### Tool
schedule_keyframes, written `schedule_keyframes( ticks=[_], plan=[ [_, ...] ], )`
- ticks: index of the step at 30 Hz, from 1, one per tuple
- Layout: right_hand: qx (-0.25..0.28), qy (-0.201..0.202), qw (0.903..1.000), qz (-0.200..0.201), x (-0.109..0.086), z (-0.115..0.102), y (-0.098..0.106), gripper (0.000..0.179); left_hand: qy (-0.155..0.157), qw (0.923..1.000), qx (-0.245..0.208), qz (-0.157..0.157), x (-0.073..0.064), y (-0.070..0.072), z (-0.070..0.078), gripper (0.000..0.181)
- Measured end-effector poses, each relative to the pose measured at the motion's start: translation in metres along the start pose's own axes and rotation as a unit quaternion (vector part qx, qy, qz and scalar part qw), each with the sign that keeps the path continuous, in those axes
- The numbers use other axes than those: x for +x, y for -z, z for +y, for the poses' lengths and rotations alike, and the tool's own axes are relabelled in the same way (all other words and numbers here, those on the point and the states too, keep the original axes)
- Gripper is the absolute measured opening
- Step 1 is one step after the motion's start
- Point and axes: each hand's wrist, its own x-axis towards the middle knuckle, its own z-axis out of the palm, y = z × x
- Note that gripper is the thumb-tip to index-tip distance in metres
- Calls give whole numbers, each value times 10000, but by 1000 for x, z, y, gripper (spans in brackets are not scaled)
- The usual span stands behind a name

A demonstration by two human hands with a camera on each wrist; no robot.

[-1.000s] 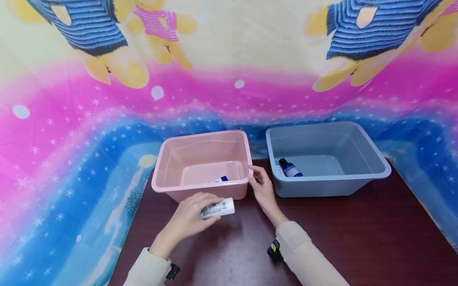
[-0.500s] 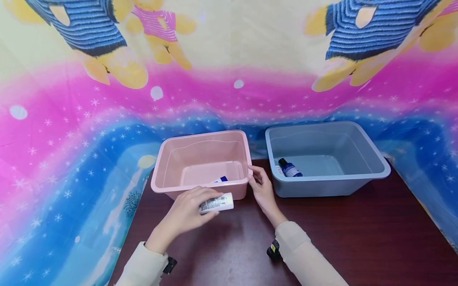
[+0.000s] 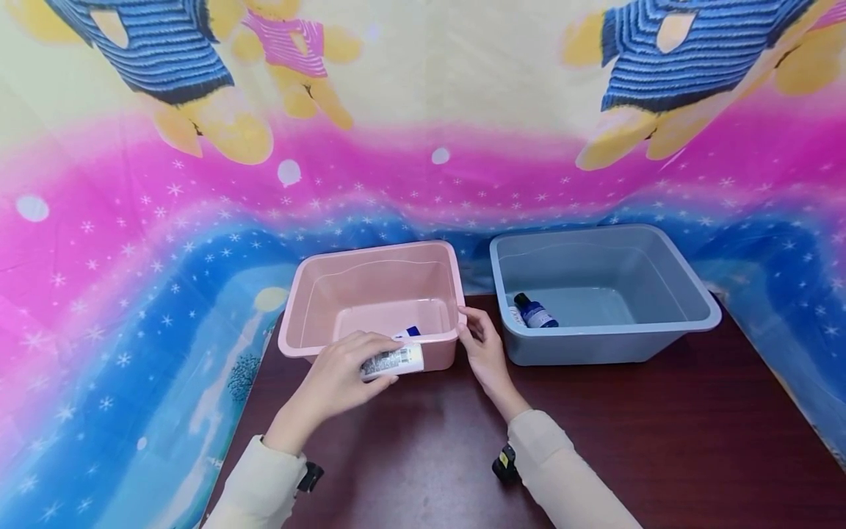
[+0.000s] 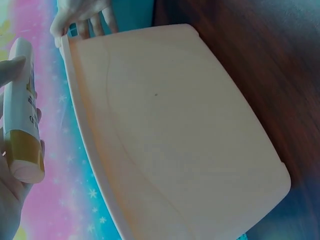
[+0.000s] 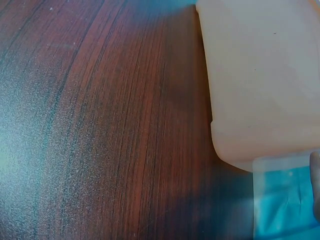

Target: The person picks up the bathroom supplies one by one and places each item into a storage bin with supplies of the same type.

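Note:
My left hand (image 3: 344,371) holds a small white bottle (image 3: 393,361) with a printed label, tilted on its side in front of the pink plastic basin (image 3: 300,301). In the left wrist view the same bottle (image 4: 21,90) shows a gold band near one end, with fingers and thumb around it. At the basin's front right corner, my right hand (image 3: 487,351) pinches the rim; only a finger (image 5: 315,182) of it enters the right wrist view. Inside the basin, a blue-and-white item (image 3: 408,332) lies mostly hidden behind the front wall.
To the right stands a grey-blue plastic basin (image 3: 608,328), holding a dark blue bottle (image 3: 537,312) with a black cap and a white item (image 3: 516,317) beside it. Both basins sit on a dark wooden table (image 3: 661,433). A printed cloth (image 3: 423,176) hangs behind.
My left hand has moved up and slightly left with the white bottle, which now overlaps the pink basin's front wall in view. My right hand stays at the rim.

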Motion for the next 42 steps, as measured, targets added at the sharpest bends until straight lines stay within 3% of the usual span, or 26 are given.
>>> schedule_keyframes(
  ticks=[5, 14, 21, 27, 31, 38, 42],
  plan=[
    [-100, 87, 9999, -24, -6, -17, -1, 32, 129, 9999, -27, -25, 3, 5, -4, 47],
    [-5, 32, 10000, -58, -5, -15, 0, 32, 252, 9996, -107, -22, 11, 12, -13, 48],
    [-52, 190, 9998, 25, 4, 16, 2, 32, 478, 9983, -341, -46, 17, 17, -20, 49],
    [-107, 257, 9996, 54, 6, 22, 2, 32, 901, 9946, -489, -177, 20, 19, -26, 49],
    [-28, 152, 9999, -6, 5, 17, 3, 33, 1060, 9930, -488, -191, 24, 18, -31, 49],
    [-141, 97, 9998, -139, -3, -15, 2, 33, 1179, 9916, -529, -82, 29, 17, -41, 48],
    [-132, 126, 9997, -153, -4, -18, 2, 33, 1275, 9903, -551, -77, 32, 19, -45, 47]
  ],
)
